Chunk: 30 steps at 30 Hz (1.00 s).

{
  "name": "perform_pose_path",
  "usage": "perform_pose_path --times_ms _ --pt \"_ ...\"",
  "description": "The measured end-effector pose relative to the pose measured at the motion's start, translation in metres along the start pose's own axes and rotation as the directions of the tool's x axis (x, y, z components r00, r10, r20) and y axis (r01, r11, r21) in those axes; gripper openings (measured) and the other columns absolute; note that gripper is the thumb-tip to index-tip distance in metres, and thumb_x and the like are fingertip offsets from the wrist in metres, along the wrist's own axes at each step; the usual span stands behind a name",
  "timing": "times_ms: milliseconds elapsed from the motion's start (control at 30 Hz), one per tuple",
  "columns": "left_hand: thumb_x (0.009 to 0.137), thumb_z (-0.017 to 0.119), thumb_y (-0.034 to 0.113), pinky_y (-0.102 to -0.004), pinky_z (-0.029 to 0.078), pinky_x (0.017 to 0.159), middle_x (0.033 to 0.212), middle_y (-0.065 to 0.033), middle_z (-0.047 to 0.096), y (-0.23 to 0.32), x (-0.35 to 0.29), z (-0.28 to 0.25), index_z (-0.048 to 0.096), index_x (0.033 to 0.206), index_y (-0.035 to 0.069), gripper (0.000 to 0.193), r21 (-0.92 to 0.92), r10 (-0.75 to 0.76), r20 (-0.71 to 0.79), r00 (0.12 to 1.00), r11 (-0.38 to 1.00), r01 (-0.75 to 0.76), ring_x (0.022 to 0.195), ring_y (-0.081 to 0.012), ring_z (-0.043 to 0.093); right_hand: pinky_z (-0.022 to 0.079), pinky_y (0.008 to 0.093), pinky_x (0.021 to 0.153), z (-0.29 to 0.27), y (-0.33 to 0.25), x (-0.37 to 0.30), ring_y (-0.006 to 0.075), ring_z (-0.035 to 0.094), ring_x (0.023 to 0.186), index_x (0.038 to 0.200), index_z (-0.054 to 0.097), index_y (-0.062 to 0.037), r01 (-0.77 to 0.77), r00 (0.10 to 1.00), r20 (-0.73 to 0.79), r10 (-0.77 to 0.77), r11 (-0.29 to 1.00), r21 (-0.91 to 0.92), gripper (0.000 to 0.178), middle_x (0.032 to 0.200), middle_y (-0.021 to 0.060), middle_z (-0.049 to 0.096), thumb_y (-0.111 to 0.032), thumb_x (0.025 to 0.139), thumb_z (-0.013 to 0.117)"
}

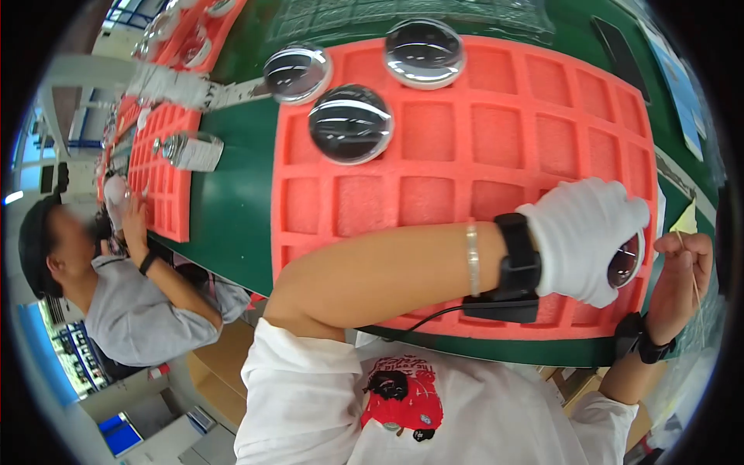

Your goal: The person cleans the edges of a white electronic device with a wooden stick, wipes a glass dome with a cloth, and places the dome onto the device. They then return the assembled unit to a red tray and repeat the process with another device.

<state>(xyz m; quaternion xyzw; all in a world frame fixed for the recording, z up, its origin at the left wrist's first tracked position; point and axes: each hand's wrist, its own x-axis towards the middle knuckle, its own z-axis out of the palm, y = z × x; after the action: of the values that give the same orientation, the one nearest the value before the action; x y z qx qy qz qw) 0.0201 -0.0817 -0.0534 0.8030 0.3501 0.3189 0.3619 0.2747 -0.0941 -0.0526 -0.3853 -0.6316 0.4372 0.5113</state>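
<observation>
My left hand (585, 236), in a white glove, reaches across to the right over a pink foam tray (496, 147). Its fingers are closed round a dark, shiny glass dome lens (625, 260). Just right of it is my bare right hand (682, 271), with thumb and fingertips pinched on a thin pale stick (697, 298). A small pale yellow piece (686, 220) shows at those fingertips; whether it joins the stick I cannot tell. Three more glass dome lenses (351, 124) (425, 53) (298, 74) sit at the tray's far left part.
A green table (240, 155) lies under the tray. On the left stand a clear bottle (194, 151) and another pink tray (159, 116), where a co-worker (147, 302) handles something. Clear plastic wrap (403, 19) lies behind; a dark flat bar (620, 58) rests at far right.
</observation>
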Motion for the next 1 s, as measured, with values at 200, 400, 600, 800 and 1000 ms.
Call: perform_pose_path --times_ms 200,400,600,800,1000 --pt "0.060 0.078 0.028 -0.0408 0.053 0.073 0.091 -0.0141 0.064 0.003 -0.005 -0.012 0.058 0.100 0.004 0.051 -0.039 -0.102 0.045 0.994 0.994 0.104 0.085 -0.0319 0.065 0.042 0.0322 0.085 0.016 -0.008 -0.002 0.0190 0.055 0.090 0.108 0.052 0.0019 0.001 0.999 -0.040 -0.002 0.999 -0.038 0.017 0.096 0.0125 0.059 -0.011 0.097 0.046" --pt "0.060 0.078 0.028 -0.0401 0.054 0.072 0.090 -0.0139 0.065 -0.001 -0.013 -0.012 0.058 0.100 0.005 0.051 -0.057 -0.091 0.061 0.994 0.994 0.094 0.085 -0.0311 0.066 0.042 0.0341 0.086 0.034 -0.018 0.000 0.0213 0.054 0.091 0.108 0.051 0.0025 0.140 0.990 0.010 -0.140 0.990 -0.020 0.017 0.101 0.0150 0.055 -0.009 0.095 0.047" --pt "0.060 0.078 0.027 -0.0398 0.054 0.071 0.088 -0.0139 0.065 0.000 -0.013 -0.015 0.058 0.100 0.005 0.050 -0.072 -0.118 0.115 0.986 0.989 0.127 0.083 -0.0316 0.066 0.042 0.0339 0.087 0.038 -0.017 -0.014 0.0209 0.055 0.091 0.110 0.050 0.0012 0.113 0.993 -0.038 -0.114 0.993 -0.041 0.020 0.101 0.0141 0.057 -0.012 0.094 0.051" --pt "0.060 0.076 0.024 -0.0394 0.054 0.070 0.085 -0.0152 0.065 -0.001 -0.006 -0.018 0.058 0.099 0.002 0.048 -0.056 -0.197 0.194 0.961 0.976 0.211 0.080 -0.0320 0.067 0.041 0.0321 0.085 0.029 -0.007 -0.028 0.0192 0.054 0.089 0.101 0.058 0.0039 -0.050 0.905 -0.425 0.006 0.994 -0.094 0.020 0.095 0.0126 0.059 -0.012 0.097 0.047" --pt "0.060 0.075 0.023 -0.0393 0.053 0.068 0.083 -0.0159 0.065 0.000 -0.001 -0.018 0.058 0.098 0.000 0.047 -0.040 -0.220 0.232 0.947 0.971 0.236 0.078 -0.0318 0.066 0.038 0.0337 0.088 0.002 -0.001 -0.031 0.0208 0.051 0.093 0.096 0.058 0.0065 -0.062 0.971 -0.231 0.058 0.998 -0.014 0.025 0.096 0.0119 0.056 -0.014 0.100 0.044"
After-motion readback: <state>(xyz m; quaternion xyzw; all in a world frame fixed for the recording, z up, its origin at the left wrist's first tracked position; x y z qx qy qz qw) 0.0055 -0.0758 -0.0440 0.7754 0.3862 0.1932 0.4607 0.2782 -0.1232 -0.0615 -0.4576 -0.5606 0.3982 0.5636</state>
